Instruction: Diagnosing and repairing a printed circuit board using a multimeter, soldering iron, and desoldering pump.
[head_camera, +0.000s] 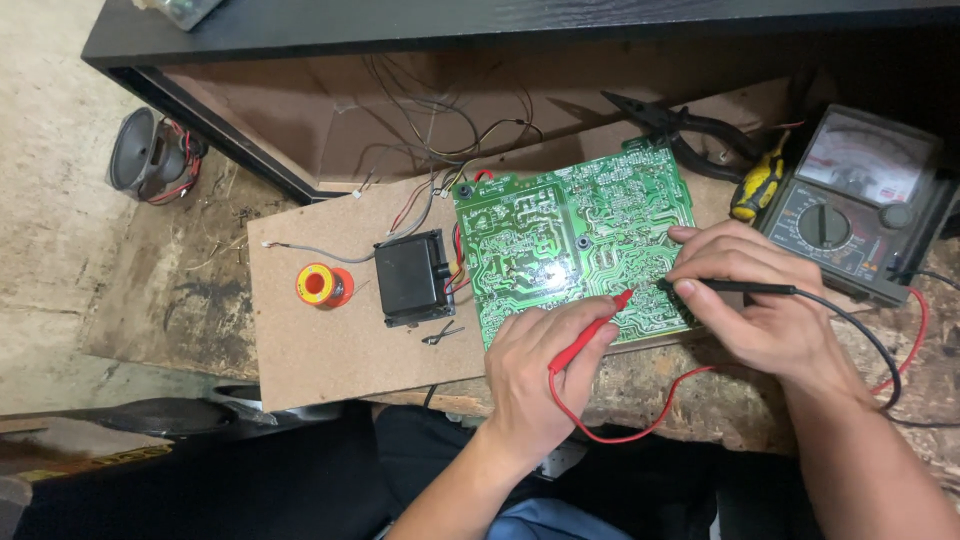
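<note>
Rough wooden table (150, 290) carries a stiff, fragile green circuit board (560, 235); left hand (535, 365) pinches the light red probe (590, 335), right hand (755, 300) the black probe (730, 287), both held like pens.

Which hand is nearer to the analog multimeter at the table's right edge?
Right. The right hand, holding the black probe, sits just left of the multimeter. The left hand, holding the red probe, is farther left, at the green circuit board's near edge.

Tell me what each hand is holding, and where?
The left hand grips the red test probe by its handle; the right hand pinches the black test probe along its handle.
</note>
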